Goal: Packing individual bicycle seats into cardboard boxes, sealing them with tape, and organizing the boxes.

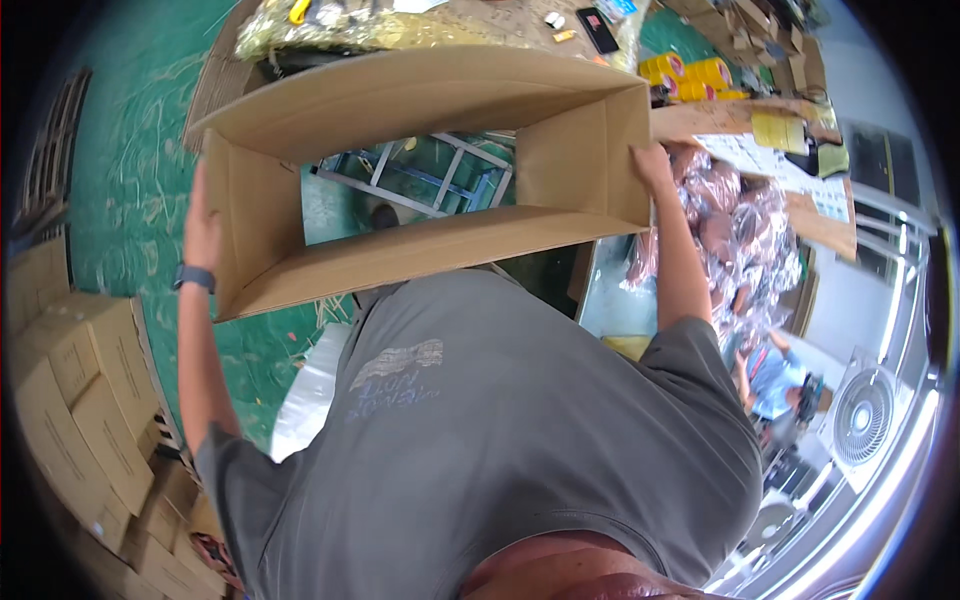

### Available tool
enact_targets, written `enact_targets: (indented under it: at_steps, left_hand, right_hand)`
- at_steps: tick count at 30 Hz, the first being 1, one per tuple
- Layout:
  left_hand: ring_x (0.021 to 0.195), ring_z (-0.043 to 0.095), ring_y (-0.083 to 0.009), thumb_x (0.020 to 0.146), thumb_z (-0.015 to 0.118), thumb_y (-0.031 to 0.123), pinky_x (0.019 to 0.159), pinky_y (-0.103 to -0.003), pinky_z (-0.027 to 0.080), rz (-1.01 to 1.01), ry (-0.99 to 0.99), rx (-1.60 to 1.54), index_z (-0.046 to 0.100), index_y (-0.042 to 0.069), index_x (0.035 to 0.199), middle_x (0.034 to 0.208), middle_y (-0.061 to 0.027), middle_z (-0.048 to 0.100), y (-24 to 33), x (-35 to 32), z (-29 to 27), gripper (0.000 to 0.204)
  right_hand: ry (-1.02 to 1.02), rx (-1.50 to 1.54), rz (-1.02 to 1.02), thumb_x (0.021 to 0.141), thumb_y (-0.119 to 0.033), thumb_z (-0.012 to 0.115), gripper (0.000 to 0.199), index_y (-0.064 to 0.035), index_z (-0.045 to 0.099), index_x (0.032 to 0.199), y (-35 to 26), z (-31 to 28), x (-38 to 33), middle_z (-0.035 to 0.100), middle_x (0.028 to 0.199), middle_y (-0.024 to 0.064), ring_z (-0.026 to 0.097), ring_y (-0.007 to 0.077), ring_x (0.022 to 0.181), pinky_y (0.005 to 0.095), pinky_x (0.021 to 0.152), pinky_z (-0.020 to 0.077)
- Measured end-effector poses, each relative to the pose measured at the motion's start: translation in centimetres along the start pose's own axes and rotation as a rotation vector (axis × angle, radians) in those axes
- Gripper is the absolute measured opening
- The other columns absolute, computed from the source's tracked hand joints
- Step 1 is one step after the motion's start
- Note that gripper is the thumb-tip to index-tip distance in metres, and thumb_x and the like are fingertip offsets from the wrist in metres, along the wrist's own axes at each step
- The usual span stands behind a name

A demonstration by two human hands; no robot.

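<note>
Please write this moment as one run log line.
left hand: on box left wall | right hand: grips right wall | box: open through, held up

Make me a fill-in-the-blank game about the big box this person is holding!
1. The person holds up a big open box made of brown ____.
2. The left hand presses the box's left side, and its wrist wears a dark ____.
3. The right hand grips the box's ____ side.
4. Through the box's open bottom you can see the ____ floor.

Missing words: cardboard; watch; right; green
</note>
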State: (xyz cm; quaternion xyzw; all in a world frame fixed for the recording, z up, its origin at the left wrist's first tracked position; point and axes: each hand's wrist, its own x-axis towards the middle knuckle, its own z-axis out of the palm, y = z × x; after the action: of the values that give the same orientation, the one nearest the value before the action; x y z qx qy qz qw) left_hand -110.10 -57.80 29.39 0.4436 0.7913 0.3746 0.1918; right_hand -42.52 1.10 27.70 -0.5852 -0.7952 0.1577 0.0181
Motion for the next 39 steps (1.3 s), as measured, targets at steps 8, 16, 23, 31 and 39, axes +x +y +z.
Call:
enact_targets:
  at_steps: [8, 16, 23, 31, 39]
  left_hand:
    - [0.172, -0.01, -0.0438, 0.094, 0.069, 0.079, 0.139, -0.053, 0.001, -0.214, -0.868, 0.326, 0.01, -0.006, 0.177, 0.187, -0.0261, -0.004, -3.0, 6.8, 8.8, 0.132]
    - [0.145, 0.063, -0.0391, 0.081, 0.097, 0.055, 0.118, -0.047, 0.053, -0.313, -1.219, 0.085, 0.037, -0.005, 0.17, 0.148, -0.0338, 0.067, 7.5, 4.5, 6.0, 0.123]
    - [0.17, 0.014, -0.0499, 0.076, 0.097, 0.045, 0.135, -0.071, 0.011, 0.388, -0.097, 0.733, 0.037, 0.003, 0.171, 0.183, -0.0312, 0.017, 9.5, 6.1, 18.6, 0.119]
    - [0.171, 0.016, -0.0463, 0.102, 0.069, 0.057, 0.136, -0.066, 0.012, 0.312, -0.361, 0.723, 0.035, 0.009, 0.175, 0.184, -0.0274, 0.02, 15.3, 7.7, 28.4, 0.094]
    - [0.167, 0.024, -0.0495, 0.085, 0.079, 0.076, 0.133, -0.064, 0.021, 0.185, -0.562, 0.588, 0.047, 0.014, 0.171, 0.182, -0.0275, 0.027, 17.8, 12.6, 27.6, 0.111]
  right_hand:
    - [-0.694, -0.376, 0.223, 0.079, -0.085, 0.077, 0.142, -0.0229, 0.002, 0.182, -13.4, 14.0, -9.0, -0.021, 0.182, 0.0337, -0.016, 0.0648, 0.164, 0.0829, 0.126, 0.0161]
    - [-0.043, -0.117, -0.463, 0.092, -0.038, 0.082, 0.068, -0.014, 0.059, 0.152, -26.5, -1.2, -5.5, 0.074, 0.132, 0.0151, 0.071, 0.0333, 0.128, 0.0439, 0.117, 0.0508]
    - [0.014, -0.091, -0.534, 0.091, -0.033, 0.08, 0.022, -0.0148, 0.073, 0.101, -23.6, 2.3, -0.5, 0.08, 0.106, 0.0113, 0.077, 0.0395, 0.098, 0.0518, 0.096, 0.0618]
    - [-0.065, 0.632, -0.512, 0.102, -0.027, 0.069, 0.032, -0.0038, 0.077, 0.123, -10.8, 8.8, 2.0, 0.071, 0.142, 0.018, 0.064, 0.0428, 0.134, 0.0543, 0.112, 0.0515]
    - [0.12, -0.079, -0.076, 0.103, -0.01, 0.058, 0.029, -0.0034, 0.058, 0.131, 4.7, 10.9, 23.4, 0.08, 0.103, 0.0261, 0.081, 0.0444, 0.098, 0.0562, 0.085, 0.0634]
